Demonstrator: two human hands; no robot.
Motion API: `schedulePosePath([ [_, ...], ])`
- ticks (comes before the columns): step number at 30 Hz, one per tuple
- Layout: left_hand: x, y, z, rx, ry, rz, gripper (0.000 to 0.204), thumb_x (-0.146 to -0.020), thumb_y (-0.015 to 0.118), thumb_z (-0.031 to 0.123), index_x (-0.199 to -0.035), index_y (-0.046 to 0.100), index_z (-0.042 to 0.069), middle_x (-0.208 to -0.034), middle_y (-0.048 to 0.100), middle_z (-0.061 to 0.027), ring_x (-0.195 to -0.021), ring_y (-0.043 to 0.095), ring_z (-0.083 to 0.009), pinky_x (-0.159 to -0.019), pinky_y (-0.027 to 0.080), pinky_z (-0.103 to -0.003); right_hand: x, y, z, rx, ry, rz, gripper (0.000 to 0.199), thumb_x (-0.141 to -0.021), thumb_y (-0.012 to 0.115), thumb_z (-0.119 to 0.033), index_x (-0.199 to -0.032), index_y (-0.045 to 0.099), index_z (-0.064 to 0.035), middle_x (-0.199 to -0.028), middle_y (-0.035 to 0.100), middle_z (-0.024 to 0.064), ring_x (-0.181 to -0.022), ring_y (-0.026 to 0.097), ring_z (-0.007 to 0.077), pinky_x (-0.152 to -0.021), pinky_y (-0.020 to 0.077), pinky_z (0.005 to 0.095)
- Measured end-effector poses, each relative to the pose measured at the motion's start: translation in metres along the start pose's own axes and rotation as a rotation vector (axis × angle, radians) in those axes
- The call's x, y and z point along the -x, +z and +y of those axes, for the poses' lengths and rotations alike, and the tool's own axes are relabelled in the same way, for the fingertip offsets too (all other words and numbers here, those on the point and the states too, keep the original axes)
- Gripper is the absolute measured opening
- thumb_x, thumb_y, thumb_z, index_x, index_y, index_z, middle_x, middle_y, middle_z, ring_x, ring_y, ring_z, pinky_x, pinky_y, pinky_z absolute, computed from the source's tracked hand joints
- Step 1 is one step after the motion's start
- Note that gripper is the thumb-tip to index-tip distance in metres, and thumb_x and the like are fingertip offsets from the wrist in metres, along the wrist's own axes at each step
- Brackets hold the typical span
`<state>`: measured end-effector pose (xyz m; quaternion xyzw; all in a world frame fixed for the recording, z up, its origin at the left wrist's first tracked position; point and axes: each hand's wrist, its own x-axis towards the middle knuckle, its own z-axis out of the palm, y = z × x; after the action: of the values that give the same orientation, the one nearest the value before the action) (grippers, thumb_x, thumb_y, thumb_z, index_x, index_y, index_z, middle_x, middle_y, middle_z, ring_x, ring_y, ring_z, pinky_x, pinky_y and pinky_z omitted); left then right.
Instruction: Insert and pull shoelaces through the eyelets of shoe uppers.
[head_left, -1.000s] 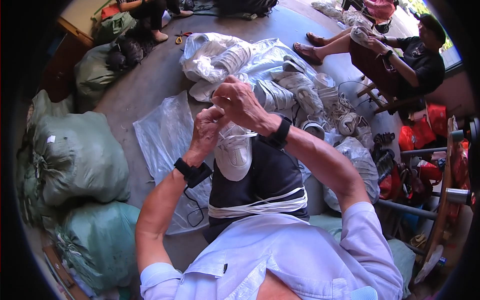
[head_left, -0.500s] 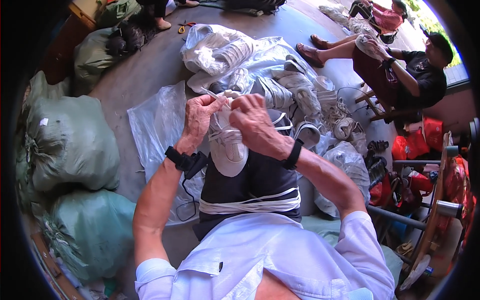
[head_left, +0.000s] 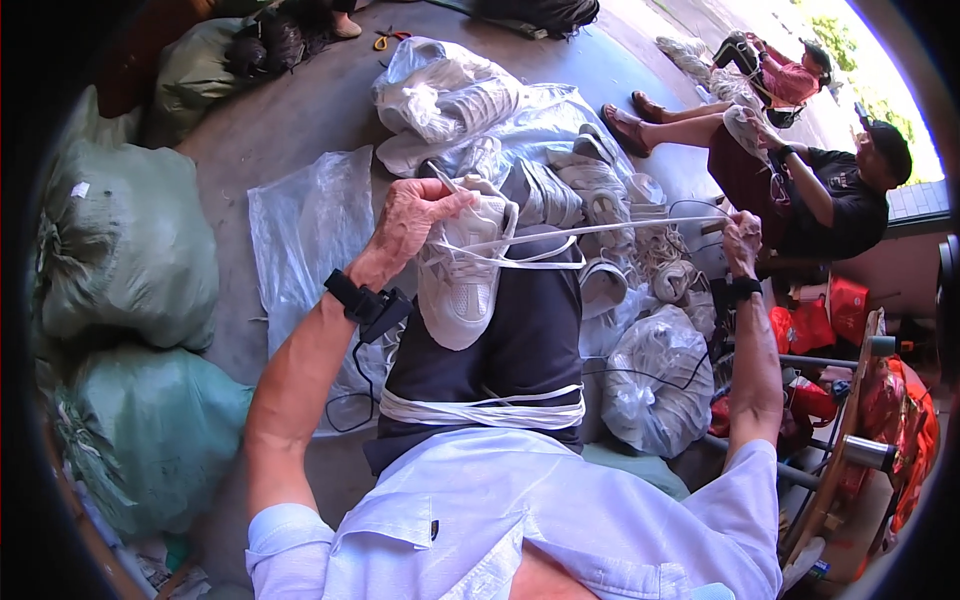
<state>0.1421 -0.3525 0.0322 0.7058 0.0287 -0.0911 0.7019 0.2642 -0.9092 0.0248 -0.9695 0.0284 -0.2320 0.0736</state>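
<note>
A white sneaker (head_left: 465, 290) rests on my dark-trousered thighs, its toe toward me. My left hand (head_left: 415, 215) is closed at the left upper edge of its opening, with a thin white end sticking up by the fingers. Far out to the right, my right hand (head_left: 742, 240) is closed on a white shoelace (head_left: 640, 224). That lace runs taut from the sneaker's eyelets to the fist. A slack loop of lace (head_left: 560, 262) hangs beside the sneaker. More white laces (head_left: 480, 410) lie across my lap.
Beyond my knees lies a pile of wrapped shoes (head_left: 450, 95) on plastic sheeting (head_left: 312, 220). Stuffed green sacks (head_left: 130, 245) stand at left. A seated co-worker (head_left: 840, 185) handles a shoe at right. A wooden-edged rack (head_left: 835, 430) and red bags (head_left: 848, 305) are near my right arm.
My right hand has moved from the sneaker far out to the right, drawing the lace into a long straight line. My left hand has stayed at the sneaker.
</note>
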Motion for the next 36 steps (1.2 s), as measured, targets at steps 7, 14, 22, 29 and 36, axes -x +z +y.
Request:
schedulePosePath([
  [7,0.002,-0.003,-0.002,0.002,-0.002,-0.015,0.022,-0.090,0.072,0.024,-0.101,0.076,0.005,-0.085,0.072,0.0006,-0.078,0.058,-0.0052,-0.075,0.044,-0.022,-0.010,0.003,0.040,0.040,0.213,-0.131,0.017,-0.083,0.069,-0.021,-0.085,0.072,-0.0040,-0.090,0.067,0.0148,-0.083,0.068,0.0287,-0.072,0.0521,0.0433],
  [14,0.042,0.029,-0.008,-0.483,0.524,0.531,0.058,-0.075,0.078,0.009,-0.125,0.051,0.003,-0.137,0.040,-0.0172,-0.122,0.048,-0.0333,-0.101,0.041,-0.044,0.008,0.005,0.027,-0.067,0.083,-0.105,0.021,-0.082,0.068,-0.020,-0.082,0.068,0.0013,-0.087,0.067,0.0159,-0.080,0.065,0.0286,-0.072,0.0499,0.0421],
  [22,0.046,0.014,-0.004,-1.038,0.710,0.185,0.013,-0.074,0.076,0.010,-0.083,0.068,0.007,-0.135,0.050,-0.0112,-0.130,0.042,-0.0323,-0.105,0.031,-0.046,0.022,0.008,0.012,-0.156,0.071,-0.138,0.019,-0.083,0.066,-0.017,-0.083,0.065,0.0021,-0.087,0.064,0.0174,-0.089,0.059,0.0315,-0.080,0.0455,0.0427],
  [29,0.040,-0.001,0.015,-0.930,0.574,-0.069,0.008,-0.080,0.069,0.012,-0.080,0.065,0.004,-0.134,0.050,-0.0122,-0.129,0.041,-0.0333,-0.107,0.031,-0.045,0.010,-0.004,0.096,0.055,0.086,-0.064,0.018,-0.081,0.064,-0.018,-0.077,0.068,-0.0011,-0.086,0.066,0.0180,-0.082,0.065,0.0323,-0.071,0.0503,0.0437],
  [36,0.032,-0.011,0.014,-1.035,0.595,-0.084,0.008,-0.079,0.069,0.012,-0.080,0.065,0.005,-0.125,0.055,-0.0090,-0.120,0.047,-0.0308,-0.103,0.035,-0.045,0.002,-0.033,0.182,0.378,0.147,0.098,0.021,-0.077,0.063,-0.025,-0.072,0.071,-0.0059,-0.073,0.068,0.0189,-0.072,0.067,0.0368,-0.069,0.0527,0.0463],
])
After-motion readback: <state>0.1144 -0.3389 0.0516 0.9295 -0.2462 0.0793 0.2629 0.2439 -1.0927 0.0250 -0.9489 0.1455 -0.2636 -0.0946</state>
